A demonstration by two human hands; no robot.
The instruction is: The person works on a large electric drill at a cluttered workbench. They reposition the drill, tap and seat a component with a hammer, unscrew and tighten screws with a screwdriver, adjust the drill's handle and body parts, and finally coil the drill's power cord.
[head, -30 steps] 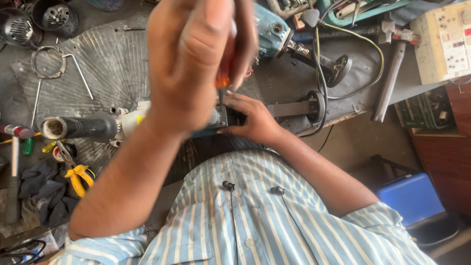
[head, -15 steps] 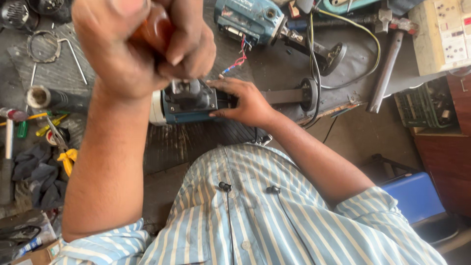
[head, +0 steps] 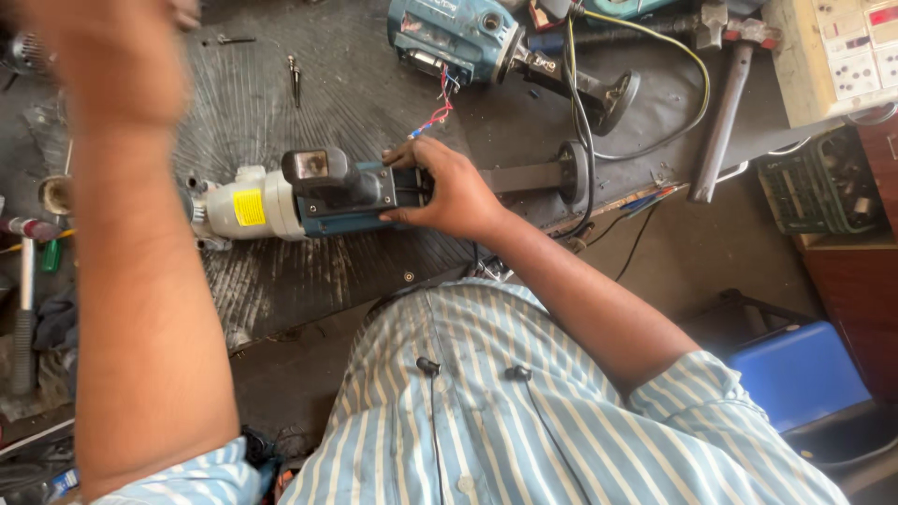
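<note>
A teal-and-grey plastic-bodied power tool with a pale metal gear head and a yellow label [head: 309, 196] is being steadied on a dark ribbed rubber mat [head: 253, 103] at the middle of the workbench, just above the wearer's blue-and-white striped shirt [head: 524, 411]. It is being held by the right hand [head: 449, 192], whose fingers [head: 412, 154] are being curled close together over the rear of the teal housing, with the thumb pressed along the near side. The left hand [head: 112, 56] is being raised at about ten o'clock, well above the mat and blurred; whether its fingers are spread or closed on anything cannot be told. The tool's long axis is being kept roughly level across the view, from nine o'clock to three o'clock, with the pale gear head pointing toward nine o'clock and the handle end toward three o'clock, where a dark flat bar with a round flange [head: 552, 173] is lying in line with it. As a judgement, the tool could be rolled or slid on the mat, since it is being restrained at one end only. A second teal motor housing with bare red and blue wires [head: 454, 42] is lying at one o'clock, near the knuckles, and those wires could be snagged or bent by a careless reach. A steel hammer [head: 725, 103] is resting at two o'clock, close to the bench edge, and might be knocked off.
</note>
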